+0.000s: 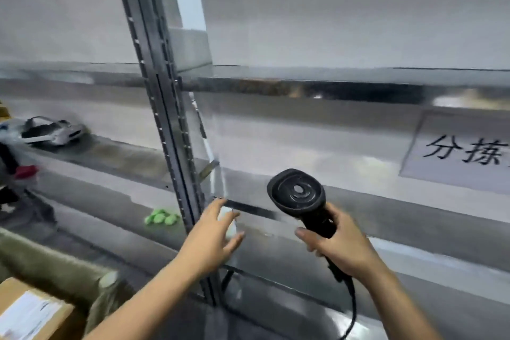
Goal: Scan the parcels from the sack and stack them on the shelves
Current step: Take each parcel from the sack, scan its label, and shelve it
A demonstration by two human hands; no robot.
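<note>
Her right hand (342, 246) is wrapped round the grip of a black handheld barcode scanner (296, 193), its round head tipped up toward the shelving, and a black cable (352, 309) trails down from the handle past her wrist. Her left hand (212, 234) is stretched forward with the fingers spread, the fingertips at a small white packet (230, 225). Through the blur I cannot tell whether they grip it or only touch it. The packet sits on a grey metal shelf (303, 246), just right of the slotted grey steel upright (171, 146). On the other side of that upright, at the same level, lies one lumpy bright green thing (161, 218). Higher up on the right, one white sign with black Chinese characters (463, 152) hangs on the rack. Down at the lower left is the rim of an olive-green sack (55, 262). One brown cardboard box (30, 309) with a white label shows beside it, though I cannot tell whether it lies inside.
</note>
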